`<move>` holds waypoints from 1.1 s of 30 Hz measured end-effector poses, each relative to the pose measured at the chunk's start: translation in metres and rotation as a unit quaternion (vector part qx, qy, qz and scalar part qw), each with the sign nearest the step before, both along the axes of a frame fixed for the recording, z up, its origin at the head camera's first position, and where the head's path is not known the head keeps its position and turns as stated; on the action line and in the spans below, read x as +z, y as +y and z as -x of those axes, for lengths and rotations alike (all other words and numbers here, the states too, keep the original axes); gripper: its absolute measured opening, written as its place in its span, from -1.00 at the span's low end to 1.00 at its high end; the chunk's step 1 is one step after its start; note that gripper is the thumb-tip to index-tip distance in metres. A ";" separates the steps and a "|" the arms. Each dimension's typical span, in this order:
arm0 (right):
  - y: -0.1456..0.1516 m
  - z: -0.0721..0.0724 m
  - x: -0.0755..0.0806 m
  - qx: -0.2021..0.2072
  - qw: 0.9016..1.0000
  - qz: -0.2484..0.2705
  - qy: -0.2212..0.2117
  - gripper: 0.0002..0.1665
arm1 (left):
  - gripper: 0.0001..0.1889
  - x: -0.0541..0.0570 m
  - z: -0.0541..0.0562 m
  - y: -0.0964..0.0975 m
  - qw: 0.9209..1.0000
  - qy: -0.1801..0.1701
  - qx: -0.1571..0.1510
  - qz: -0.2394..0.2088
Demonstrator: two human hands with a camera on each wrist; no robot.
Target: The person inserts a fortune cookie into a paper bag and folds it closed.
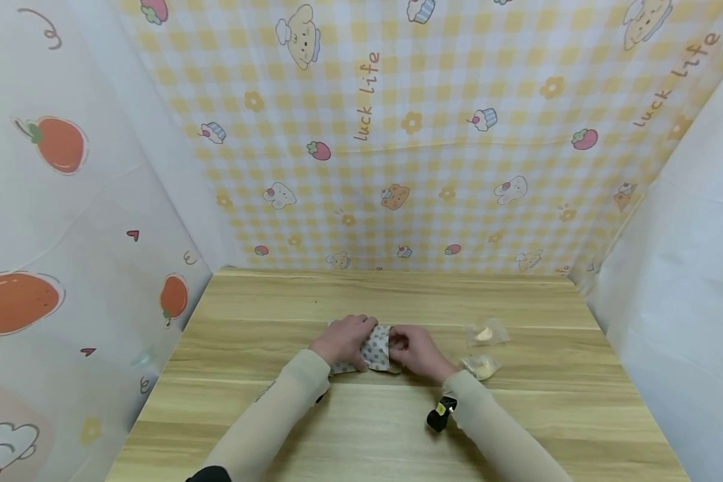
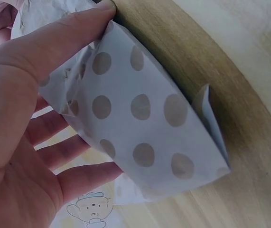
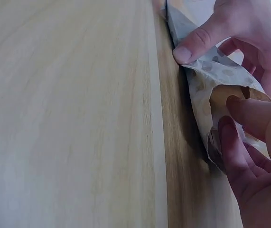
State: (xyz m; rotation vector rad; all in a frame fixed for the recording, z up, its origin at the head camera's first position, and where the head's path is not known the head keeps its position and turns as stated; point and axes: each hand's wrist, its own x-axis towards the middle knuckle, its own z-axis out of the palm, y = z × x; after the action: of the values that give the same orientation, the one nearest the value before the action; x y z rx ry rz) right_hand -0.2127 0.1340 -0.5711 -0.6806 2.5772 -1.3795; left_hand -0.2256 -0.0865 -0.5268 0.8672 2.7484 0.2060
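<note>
A white paper bag with grey-brown dots (image 1: pixel 378 348) lies on its side on the wooden table. My left hand (image 1: pixel 351 338) grips it across its width, the thumb on the near edge and the fingers along the far edge. In the left wrist view the bag's folded end (image 2: pixel 140 107) sticks out past the palm. At the bag's open mouth, in the right wrist view, is my right hand (image 3: pixel 263 147), thumb and forefinger bent just inside the brown lining. Something pale shows between those fingertips, but whether they pinch it is unclear.
Two small clear packets, each with a pale piece inside, lie right of my right hand: one farther back (image 1: pixel 487 333), one nearer (image 1: pixel 482 366) beside the wrist. A checked yellow cloth wall (image 1: pixel 397 161) closes off the table's back, with white sheets on both sides.
</note>
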 end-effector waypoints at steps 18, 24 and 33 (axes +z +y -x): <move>-0.015 -0.004 0.001 -0.075 0.996 0.028 -0.047 -0.77 | -0.10 0.000 0.002 0.000 1.000 0.000 -0.004 -0.008; -0.016 -0.001 0.000 -0.011 0.998 0.032 -0.045 -0.78 | -0.12 -0.002 0.003 0.000 1.000 0.005 -0.010 -0.013; -0.016 0.004 -0.005 0.053 0.998 0.005 -0.021 -0.84 | -0.21 -0.004 0.001 0.000 1.000 0.001 -0.009 -0.017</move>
State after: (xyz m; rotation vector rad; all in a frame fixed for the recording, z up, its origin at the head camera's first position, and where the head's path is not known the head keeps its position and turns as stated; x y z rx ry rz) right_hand -0.2171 0.1181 -0.5763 -0.7703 2.4650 -1.3590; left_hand -0.2271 -0.0864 -0.5307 0.9010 2.7447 0.2481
